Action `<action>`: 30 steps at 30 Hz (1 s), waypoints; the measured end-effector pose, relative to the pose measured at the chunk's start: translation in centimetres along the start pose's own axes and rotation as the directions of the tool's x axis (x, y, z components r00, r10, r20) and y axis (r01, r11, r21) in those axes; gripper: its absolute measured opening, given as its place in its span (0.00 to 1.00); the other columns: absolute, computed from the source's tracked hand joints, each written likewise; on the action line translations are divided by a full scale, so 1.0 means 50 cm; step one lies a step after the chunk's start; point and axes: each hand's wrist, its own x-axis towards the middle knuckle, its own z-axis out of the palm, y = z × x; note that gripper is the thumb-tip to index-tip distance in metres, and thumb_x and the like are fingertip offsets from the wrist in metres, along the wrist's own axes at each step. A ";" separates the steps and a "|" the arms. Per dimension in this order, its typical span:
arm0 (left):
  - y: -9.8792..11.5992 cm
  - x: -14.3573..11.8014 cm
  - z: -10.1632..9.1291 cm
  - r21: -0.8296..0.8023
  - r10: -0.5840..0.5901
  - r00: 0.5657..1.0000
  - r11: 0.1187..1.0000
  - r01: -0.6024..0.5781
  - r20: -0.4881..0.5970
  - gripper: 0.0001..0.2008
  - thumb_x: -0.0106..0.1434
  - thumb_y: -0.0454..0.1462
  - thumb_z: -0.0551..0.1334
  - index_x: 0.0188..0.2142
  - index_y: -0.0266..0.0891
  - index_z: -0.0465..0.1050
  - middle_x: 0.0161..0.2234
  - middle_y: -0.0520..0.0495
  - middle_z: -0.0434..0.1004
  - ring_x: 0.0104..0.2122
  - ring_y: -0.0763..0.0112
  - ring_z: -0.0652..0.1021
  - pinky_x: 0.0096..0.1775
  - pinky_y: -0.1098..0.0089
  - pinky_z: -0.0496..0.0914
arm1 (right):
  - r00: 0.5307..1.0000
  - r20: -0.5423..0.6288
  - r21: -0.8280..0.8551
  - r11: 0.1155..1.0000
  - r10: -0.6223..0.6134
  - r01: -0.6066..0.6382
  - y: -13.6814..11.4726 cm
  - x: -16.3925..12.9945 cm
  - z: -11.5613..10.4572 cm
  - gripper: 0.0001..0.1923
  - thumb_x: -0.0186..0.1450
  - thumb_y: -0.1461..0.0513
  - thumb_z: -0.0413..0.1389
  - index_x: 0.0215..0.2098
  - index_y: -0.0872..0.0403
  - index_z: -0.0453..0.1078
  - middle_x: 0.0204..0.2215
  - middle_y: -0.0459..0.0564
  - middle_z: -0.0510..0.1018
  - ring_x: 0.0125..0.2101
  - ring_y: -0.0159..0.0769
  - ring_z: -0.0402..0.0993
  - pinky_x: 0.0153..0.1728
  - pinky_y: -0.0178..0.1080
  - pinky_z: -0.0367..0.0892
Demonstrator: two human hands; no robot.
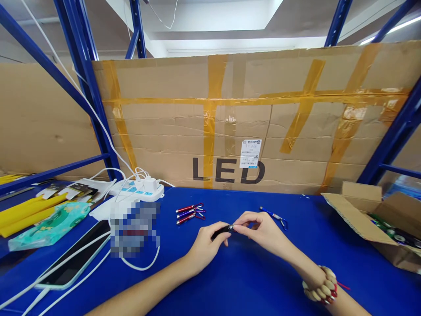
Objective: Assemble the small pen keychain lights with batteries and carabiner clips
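Note:
Between my hands is a small black flashlight with a silver end, held above the blue table. My left hand is closed round its dark body. My right hand pinches the silver end between thumb and fingertips, which hide part of it. Beyond my left hand lie several mini flashlights, red and blue, side by side with small carabiner clips. A single blue mini flashlight with a clip rests past my right hand.
An open cardboard box at the right holds dark and green items. On the left are a phone with white cables, a power strip, a teal packet and yellow items. A large cardboard panel stands behind.

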 end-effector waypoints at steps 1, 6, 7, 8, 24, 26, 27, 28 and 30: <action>-0.001 0.000 0.000 0.022 0.011 1.000 1.000 -0.010 -0.003 0.10 0.62 0.36 0.53 0.34 0.37 0.73 0.23 0.52 0.72 0.25 0.72 0.71 0.29 0.75 0.62 | 1.000 0.024 0.024 1.000 0.014 -0.014 0.000 0.001 0.000 0.10 0.57 0.57 0.58 0.27 0.54 0.76 0.26 0.48 0.78 0.27 0.33 0.70 0.25 0.33 0.62; -0.002 -0.004 -0.002 0.117 0.077 0.995 0.990 -0.083 0.056 0.11 0.62 0.35 0.53 0.36 0.37 0.74 0.23 0.52 0.72 0.22 0.74 0.69 0.28 0.75 0.62 | 0.988 0.122 0.143 0.984 0.093 -0.110 0.007 0.004 0.001 0.13 0.53 0.54 0.60 0.25 0.57 0.75 0.20 0.47 0.75 0.21 0.29 0.65 0.22 0.32 0.60; -0.001 -0.006 -0.003 0.119 0.081 0.994 0.989 -0.089 0.071 0.11 0.62 0.35 0.53 0.36 0.36 0.74 0.23 0.52 0.73 0.22 0.74 0.69 0.27 0.76 0.62 | 0.985 0.135 0.161 0.979 0.108 -0.129 0.009 0.004 0.002 0.13 0.53 0.54 0.60 0.24 0.57 0.74 0.20 0.47 0.75 0.20 0.28 0.64 0.21 0.31 0.60; 0.000 -0.007 -0.004 0.118 0.087 0.993 0.988 -0.096 0.082 0.11 0.63 0.35 0.53 0.36 0.36 0.74 0.25 0.51 0.74 0.23 0.74 0.69 0.28 0.76 0.63 | 0.982 0.145 0.177 0.974 0.119 -0.144 0.012 0.004 0.002 0.14 0.52 0.54 0.60 0.24 0.57 0.74 0.19 0.46 0.74 0.20 0.27 0.63 0.20 0.31 0.59; -0.009 -0.030 -0.009 0.425 0.253 0.964 0.866 -0.264 0.083 0.14 0.66 0.36 0.48 0.44 0.40 0.70 0.31 0.46 0.75 0.31 0.66 0.75 0.36 0.70 0.68 | 0.877 0.275 0.442 0.758 0.395 -0.480 -0.019 -0.018 0.034 0.20 0.46 0.49 0.64 0.19 0.57 0.66 0.13 0.40 0.63 0.15 0.22 0.54 0.12 0.26 0.49; -0.006 -0.028 -0.010 0.388 0.255 0.965 0.884 -0.261 0.068 0.13 0.66 0.35 0.49 0.45 0.42 0.69 0.35 0.47 0.76 0.35 0.66 0.76 0.39 0.70 0.69 | 0.857 0.321 0.478 0.712 0.403 -0.514 -0.024 -0.018 0.035 0.21 0.45 0.49 0.64 0.18 0.56 0.64 0.13 0.39 0.62 0.14 0.21 0.52 0.11 0.25 0.47; -0.005 -0.027 -0.010 0.361 0.246 0.968 0.899 -0.250 0.058 0.12 0.65 0.34 0.50 0.46 0.42 0.68 0.37 0.47 0.76 0.37 0.66 0.76 0.41 0.70 0.68 | 0.853 0.332 0.489 0.700 0.404 -0.521 -0.024 -0.017 0.035 0.21 0.45 0.49 0.64 0.18 0.56 0.63 0.13 0.38 0.62 0.14 0.21 0.51 0.11 0.25 0.46; -0.004 -0.025 -0.011 0.334 0.229 0.972 0.913 -0.233 0.050 0.12 0.65 0.34 0.50 0.46 0.43 0.67 0.39 0.48 0.76 0.38 0.67 0.76 0.42 0.71 0.68 | 0.854 0.330 0.493 0.697 0.403 -0.520 -0.024 -0.016 0.035 0.21 0.45 0.49 0.64 0.18 0.56 0.63 0.13 0.38 0.61 0.14 0.21 0.51 0.11 0.25 0.46; -0.003 -0.021 -0.011 0.295 0.182 0.982 0.937 -0.186 0.042 0.11 0.65 0.34 0.51 0.45 0.43 0.67 0.40 0.49 0.76 0.39 0.68 0.76 0.41 0.72 0.68 | 0.868 0.302 0.473 0.729 0.394 -0.495 -0.019 -0.012 0.035 0.21 0.46 0.48 0.64 0.19 0.56 0.64 0.14 0.39 0.61 0.15 0.22 0.53 0.11 0.25 0.47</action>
